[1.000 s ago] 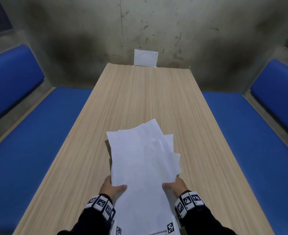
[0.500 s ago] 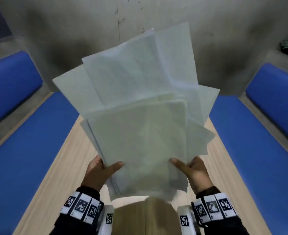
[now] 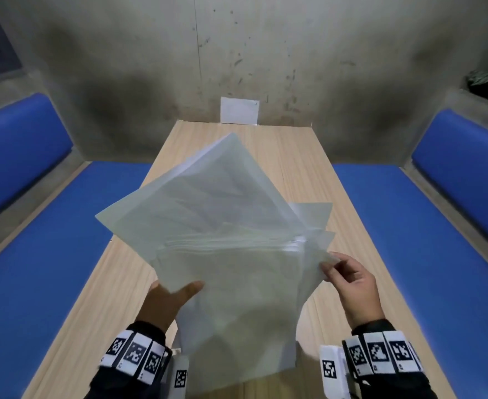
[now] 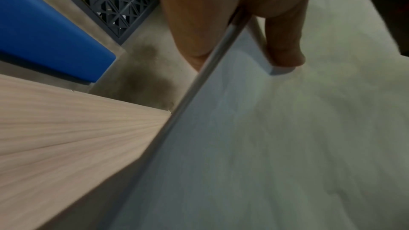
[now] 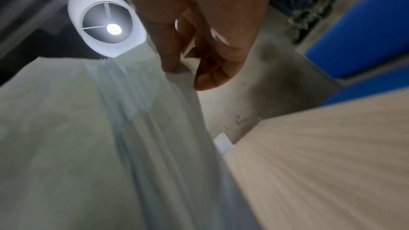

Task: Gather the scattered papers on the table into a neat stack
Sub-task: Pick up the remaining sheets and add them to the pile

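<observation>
Papers (image 3: 222, 254): loose white sheaf held up above the near half of the counter (image 3: 323, 174), fanned, corners skewed.
Long axis: runs away from the person, tilted left at the far end.
Left hand (image 3: 168, 300): grips the sheaf's lower left edge, thumb on top; carries the load.
Right hand (image 3: 349, 280): at the sheaf's right edge, fingertips pinch one stray sheet's corner.
Nearer hand: the left one, to the bulk of the sheaf.
Judgement: right-side sheets need squaring in.

Thin matt white papers (image 3: 225, 254), pale wood-grain table (image 3: 309, 156), smooth blue bench padding (image 3: 409, 240), stained rough concrete wall (image 3: 266, 38)
</observation>
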The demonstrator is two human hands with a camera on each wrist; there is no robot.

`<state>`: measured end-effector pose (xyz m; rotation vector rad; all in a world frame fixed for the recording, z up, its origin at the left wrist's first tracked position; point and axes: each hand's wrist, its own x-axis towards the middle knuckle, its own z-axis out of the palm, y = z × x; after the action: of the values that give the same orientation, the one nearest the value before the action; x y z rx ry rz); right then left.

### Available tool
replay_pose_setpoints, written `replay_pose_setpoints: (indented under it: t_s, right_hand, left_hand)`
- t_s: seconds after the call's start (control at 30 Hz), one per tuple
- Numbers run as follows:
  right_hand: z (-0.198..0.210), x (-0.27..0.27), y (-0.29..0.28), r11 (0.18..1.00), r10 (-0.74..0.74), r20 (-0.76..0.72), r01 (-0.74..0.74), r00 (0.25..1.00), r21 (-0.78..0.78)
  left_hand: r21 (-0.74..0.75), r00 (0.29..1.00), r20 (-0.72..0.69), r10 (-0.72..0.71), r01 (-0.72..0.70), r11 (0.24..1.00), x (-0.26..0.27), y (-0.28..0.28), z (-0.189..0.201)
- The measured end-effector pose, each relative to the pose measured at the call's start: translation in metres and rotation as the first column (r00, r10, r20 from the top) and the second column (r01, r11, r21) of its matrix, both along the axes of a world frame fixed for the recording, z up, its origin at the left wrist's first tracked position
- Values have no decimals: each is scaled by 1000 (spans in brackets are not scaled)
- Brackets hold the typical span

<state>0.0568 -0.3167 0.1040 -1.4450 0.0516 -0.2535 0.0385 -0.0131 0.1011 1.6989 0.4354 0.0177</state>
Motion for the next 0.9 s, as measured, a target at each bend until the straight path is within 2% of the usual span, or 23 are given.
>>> replay_pose_setpoints:
  t_s: [0.17, 0.2, 0.3, 0.37, 0.43, 0.5, 0.57, 0.63, 0.73, 0.8, 0.9]
  right_hand:
    - [-2, -3, -2, 986, -54, -48, 45, 997, -163]
    - [-8, -5, -3, 970, -46, -77, 26, 996, -242]
    - [-12, -13, -1, 845, 59, -216, -164, 975, -509]
    - [-7, -14, -4, 758, 125, -300, -286, 946, -587]
    - [11, -10, -6, 808, 179, -291, -309, 940, -501]
    - [33, -6, -7, 884, 244, -207, -305, 947, -355]
    - [52, -4, -8, 856, 333, -210, -388, 919, -341]
    - [63, -4, -5, 805, 423, -244, -485, 873, -340]
    - [59, -10, 2, 797, 509, -235, -556, 828, -235]
    - [45, -14, 9, 794, 523, -248, -572, 816, -205]
    - [19, -16, 21, 823, 446, -297, -517, 844, -233]
  left_hand:
    - [-16, 995, -1, 101, -101, 995, -1, 2, -5]
    - [-16, 995, -9, 103, -103, 995, -3, 1, -2]
    - [-58, 996, -18, 84, -85, 995, -7, 3, -3]
    - [-70, 995, -8, 95, -95, 993, -7, 7, -6]
    - [-73, 992, -60, 107, -111, 991, -8, 9, -1]
    - [-84, 994, -83, 73, -80, 993, -6, 11, 6]
    - [-106, 998, -57, 22, -28, 994, -2, 16, 9]
    - [-87, 998, -7, 60, -60, 994, -2, 17, 18]
    - [-155, 998, 8, 59, -57, 986, -5, 9, 26]
    - [-233, 997, 63, -54, 68, 970, -10, 0, 25]
    - [-244, 993, 49, -108, 117, 963, -13, -4, 6]
